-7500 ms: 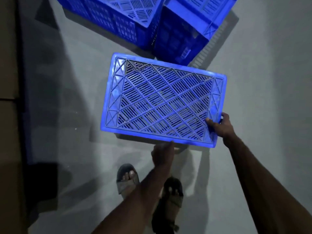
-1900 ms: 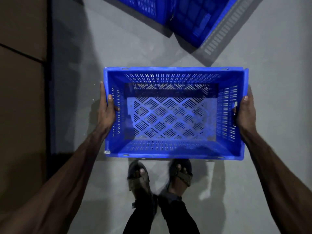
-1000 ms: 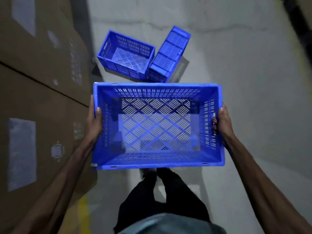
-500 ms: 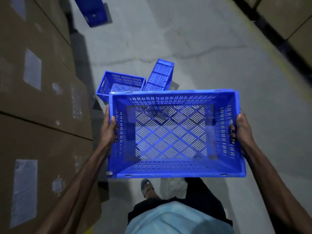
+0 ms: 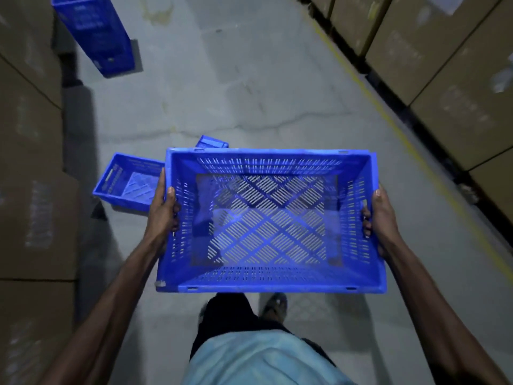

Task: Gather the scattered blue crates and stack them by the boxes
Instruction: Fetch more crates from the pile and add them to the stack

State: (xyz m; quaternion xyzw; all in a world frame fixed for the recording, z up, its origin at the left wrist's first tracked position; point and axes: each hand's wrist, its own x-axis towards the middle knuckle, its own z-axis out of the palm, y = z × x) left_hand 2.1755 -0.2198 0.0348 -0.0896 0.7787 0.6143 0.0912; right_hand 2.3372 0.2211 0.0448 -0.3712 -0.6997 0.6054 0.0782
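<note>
Now both hands, left hand (image 5: 163, 209) and right hand (image 5: 381, 218), have fingers gripping the carried crate (image 5: 269, 279) at centre, above the floor (image 5: 249, 93); another crate (image 5: 125, 182) lies at nine o'clock, cardboard boxes (image 5: 33, 190) beyond.

The carried crate (image 5: 270, 220) is open side up and off the floor now, where seconds ago it was bottom-up with both hands at its near edge. The left hand (image 5: 163, 211) and right hand (image 5: 379, 215) have shifted out to its short ends. The two crates ahead slip behind it: one crate (image 5: 127, 180) peeks out beyond the left hand, the tipped crate (image 5: 211, 142) barely shows. A crate stack (image 5: 93, 34) comes into view far ahead on the left, with boxes (image 5: 433, 65) lining the right.
</note>
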